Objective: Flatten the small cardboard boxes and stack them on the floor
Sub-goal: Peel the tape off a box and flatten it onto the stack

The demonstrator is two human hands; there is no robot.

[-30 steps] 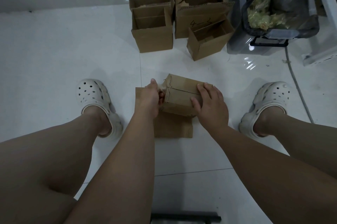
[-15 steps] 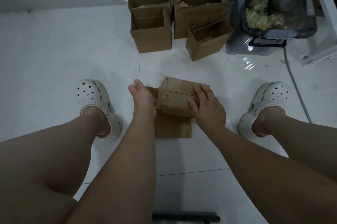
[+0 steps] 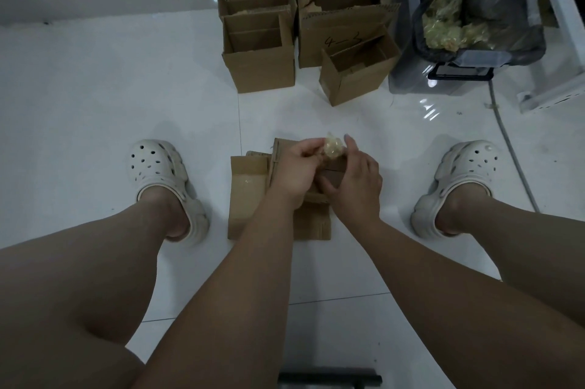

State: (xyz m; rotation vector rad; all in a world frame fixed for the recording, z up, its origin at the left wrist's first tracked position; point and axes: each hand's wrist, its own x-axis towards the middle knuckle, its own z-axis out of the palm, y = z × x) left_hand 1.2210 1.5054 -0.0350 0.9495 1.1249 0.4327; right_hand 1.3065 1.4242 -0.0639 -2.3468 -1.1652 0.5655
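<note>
A small brown cardboard box [image 3: 330, 171] lies on a stack of flattened cardboard [image 3: 247, 195] on the white floor between my feet. My two hands meet above it. My left hand [image 3: 294, 171] and my right hand [image 3: 356, 181] both pinch a crumpled wad of yellowish clear tape [image 3: 333, 148] between their fingertips. Most of the box is hidden under my hands. Several open small boxes [image 3: 259, 50] stand upright further ahead, with one tilted box [image 3: 354, 72] closest on the right.
A dark bin lined with plastic and holding tape scraps [image 3: 474, 18] stands at the back right. A grey cable [image 3: 506, 141] runs along the floor on the right. My white clogs [image 3: 158, 167] flank the stack. A dark bar [image 3: 329, 377] lies at the bottom edge.
My left hand pulled the tape off the box's left end and came to the middle. My right hand left the box's side and now pinches the tape wad too.
</note>
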